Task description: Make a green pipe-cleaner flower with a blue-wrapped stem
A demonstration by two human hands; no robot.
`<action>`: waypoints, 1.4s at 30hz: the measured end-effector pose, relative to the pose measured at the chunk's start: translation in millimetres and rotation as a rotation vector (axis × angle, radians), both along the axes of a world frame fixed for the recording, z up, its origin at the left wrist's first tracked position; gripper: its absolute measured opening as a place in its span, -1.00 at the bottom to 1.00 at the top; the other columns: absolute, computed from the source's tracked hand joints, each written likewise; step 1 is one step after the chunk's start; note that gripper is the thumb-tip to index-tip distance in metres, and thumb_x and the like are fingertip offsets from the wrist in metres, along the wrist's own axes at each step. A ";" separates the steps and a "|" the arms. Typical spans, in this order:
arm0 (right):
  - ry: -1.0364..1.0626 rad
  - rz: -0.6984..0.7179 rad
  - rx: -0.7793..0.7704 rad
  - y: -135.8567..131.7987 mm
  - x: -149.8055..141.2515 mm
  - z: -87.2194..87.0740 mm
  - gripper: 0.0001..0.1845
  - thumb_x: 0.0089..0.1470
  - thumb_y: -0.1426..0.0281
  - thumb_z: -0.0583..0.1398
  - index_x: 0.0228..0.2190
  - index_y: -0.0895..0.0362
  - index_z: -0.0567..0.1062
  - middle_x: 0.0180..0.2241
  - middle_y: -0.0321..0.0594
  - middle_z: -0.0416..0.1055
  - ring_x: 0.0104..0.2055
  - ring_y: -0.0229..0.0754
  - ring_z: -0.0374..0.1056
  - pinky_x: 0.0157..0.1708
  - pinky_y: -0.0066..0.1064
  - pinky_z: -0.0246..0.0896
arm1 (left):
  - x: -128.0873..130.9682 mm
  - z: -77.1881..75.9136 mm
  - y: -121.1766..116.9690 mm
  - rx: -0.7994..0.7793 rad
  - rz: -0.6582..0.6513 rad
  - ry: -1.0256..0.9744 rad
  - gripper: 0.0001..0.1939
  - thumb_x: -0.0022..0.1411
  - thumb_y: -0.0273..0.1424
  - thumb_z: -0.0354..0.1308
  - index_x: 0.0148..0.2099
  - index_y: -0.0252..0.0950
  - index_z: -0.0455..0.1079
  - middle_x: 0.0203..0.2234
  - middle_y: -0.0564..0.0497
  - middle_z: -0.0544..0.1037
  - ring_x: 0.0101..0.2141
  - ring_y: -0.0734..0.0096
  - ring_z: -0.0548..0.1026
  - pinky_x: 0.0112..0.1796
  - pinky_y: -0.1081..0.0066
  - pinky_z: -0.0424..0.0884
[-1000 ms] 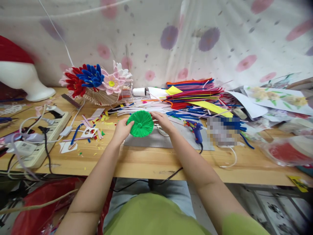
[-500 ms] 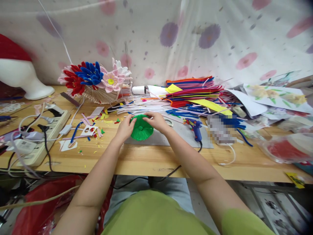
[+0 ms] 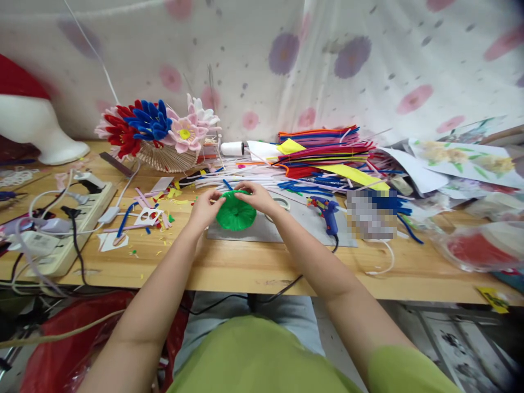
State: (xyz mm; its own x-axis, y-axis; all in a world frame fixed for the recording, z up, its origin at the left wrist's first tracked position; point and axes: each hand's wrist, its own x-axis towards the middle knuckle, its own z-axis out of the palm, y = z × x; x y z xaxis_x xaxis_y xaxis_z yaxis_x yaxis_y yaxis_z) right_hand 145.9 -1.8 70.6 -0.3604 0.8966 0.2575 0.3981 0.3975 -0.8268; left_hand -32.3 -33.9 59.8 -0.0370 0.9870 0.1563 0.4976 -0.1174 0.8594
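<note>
A round green disc [image 3: 236,214], with fine lines running out from its middle, is held just above the grey mat [image 3: 270,234]. At its left rim, my left hand [image 3: 207,208] pinches the edge between thumb and fingers. My right hand [image 3: 254,196] grips the upper right rim, fingers over the far side and thumb on the near face. A short blue stick [image 3: 227,185] shows behind the disc, between the two hands. Beside my right hand lies a roll of tape [image 3: 282,204], partly hidden by the wrist.
A blue glue gun [image 3: 328,214] rests on the mat's right end. Behind are bundles of coloured pipe cleaners [image 3: 327,155] and a white thread spool [image 3: 232,148]. Fuzzy flowers on a fan [image 3: 164,155] stand at back left. A power strip [image 3: 82,234] with cables lies left, near scraps.
The green disc has shifted slightly up and left and turned, so its centre dimple shows less. Both hands keep hold of its rim. More of the blue stick shows behind.
</note>
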 end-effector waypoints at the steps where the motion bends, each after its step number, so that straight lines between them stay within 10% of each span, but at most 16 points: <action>1: -0.035 0.027 0.022 -1.1 -0.6 1.0 -0.80 -0.10 0.33 0.15 -0.37 0.16 0.44 -0.42 -0.31 0.37 -0.36 -0.30 0.23 -0.33 -0.47 0.10 | 0.2 0.2 -0.4 0.010 0.018 0.050 -0.76 0.00 -0.27 0.11 -0.29 -0.31 0.39 -0.43 0.00 0.50 -0.52 0.47 0.39 -0.45 0.44 0.30; 20: -0.498 0.014 0.344 -17.5 -5.7 19.8 -0.81 0.01 0.40 0.05 -0.36 0.10 0.46 -0.31 -0.25 0.38 -0.24 -0.22 0.27 -0.31 -0.45 0.05 | 9.2 13.4 -5.9 0.273 -0.079 0.325 -0.81 0.10 -0.33 0.05 -0.34 -0.29 0.44 -0.43 -0.01 0.50 -0.37 0.40 0.41 -0.30 0.42 0.29; 31: -0.247 -0.025 0.151 -11.4 11.4 5.5 -0.84 0.00 0.35 0.13 -0.39 0.13 0.48 -0.41 -0.29 0.42 -0.36 -0.30 0.26 -0.35 -0.48 0.07 | 8.8 7.6 -5.4 0.176 -0.088 0.192 -0.78 0.08 -0.32 0.06 -0.25 -0.27 0.42 -0.36 0.00 0.52 -0.38 0.41 0.44 -0.36 0.44 0.32; 42: -0.386 0.104 0.323 -18.0 17.3 7.8 -0.83 0.02 0.43 0.09 -0.39 0.12 0.49 -0.37 -0.23 0.42 -0.28 -0.26 0.27 -0.26 -0.47 0.08 | 20.9 16.5 -13.3 0.224 -0.096 0.433 -0.85 0.05 -0.39 0.07 -0.38 -0.23 0.47 -0.41 0.00 0.54 -0.34 0.33 0.44 -0.34 0.40 0.29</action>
